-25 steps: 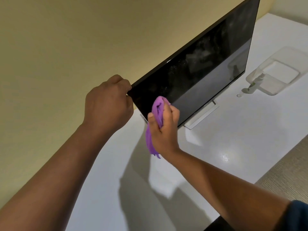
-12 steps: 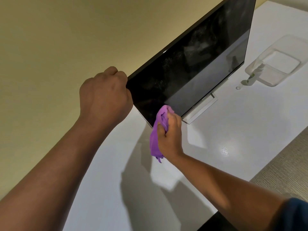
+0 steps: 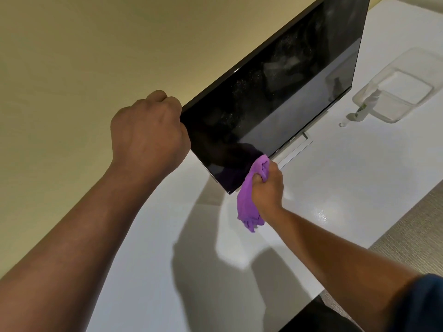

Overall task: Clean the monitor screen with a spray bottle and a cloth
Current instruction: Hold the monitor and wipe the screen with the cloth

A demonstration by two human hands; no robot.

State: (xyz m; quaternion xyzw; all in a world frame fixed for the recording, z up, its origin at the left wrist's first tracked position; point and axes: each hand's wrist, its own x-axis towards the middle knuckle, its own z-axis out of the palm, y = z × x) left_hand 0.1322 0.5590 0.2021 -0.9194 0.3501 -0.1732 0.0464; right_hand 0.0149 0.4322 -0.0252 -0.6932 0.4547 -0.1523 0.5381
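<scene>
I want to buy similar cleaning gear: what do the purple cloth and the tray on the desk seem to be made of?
The cloth looks like soft microfibre or similar fabric: it bunches and hangs in limp folds from the right hand. The tray seems to be clear, glossy plastic: the white desk shows through its walls. Neither is certain from looks alone.

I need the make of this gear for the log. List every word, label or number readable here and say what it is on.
Small pale logo on the bottom bezel of the monitor: seen at a slant and too small to read with certainty.
Spray bottle: no readable label.
Purple cloth, clear tray, white desk: no text visible.
</scene>
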